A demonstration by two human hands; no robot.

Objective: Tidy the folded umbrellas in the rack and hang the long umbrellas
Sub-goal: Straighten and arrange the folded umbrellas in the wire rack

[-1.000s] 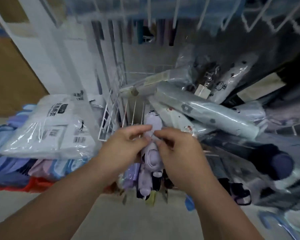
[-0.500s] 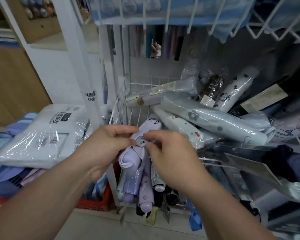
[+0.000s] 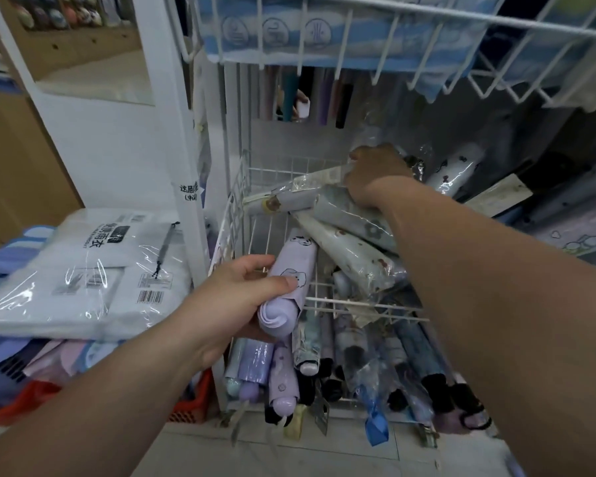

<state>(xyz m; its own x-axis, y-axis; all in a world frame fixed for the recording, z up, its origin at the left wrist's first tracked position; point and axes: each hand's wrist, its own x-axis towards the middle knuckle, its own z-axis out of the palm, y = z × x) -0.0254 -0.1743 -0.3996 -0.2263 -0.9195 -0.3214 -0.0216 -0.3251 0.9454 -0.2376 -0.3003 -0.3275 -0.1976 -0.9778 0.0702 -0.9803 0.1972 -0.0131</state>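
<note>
Head view: left hand (image 3: 241, 297) fingers grasp the lavender umbrella (image 3: 289, 284) at the wire basket (image 3: 344, 302) front rim. Right hand (image 3: 375, 177) is on the wrapped umbrellas (image 3: 351, 256); its grip is hidden, cannot tell. Risk: tugging the slick, crossed pile could slide some over the rim.

Lilac umbrella (image 3: 296, 256), cartoon-printed; pale blue umbrella (image 3: 351, 218), seemingly flower-patterned; white rack (image 3: 365, 306).
</note>
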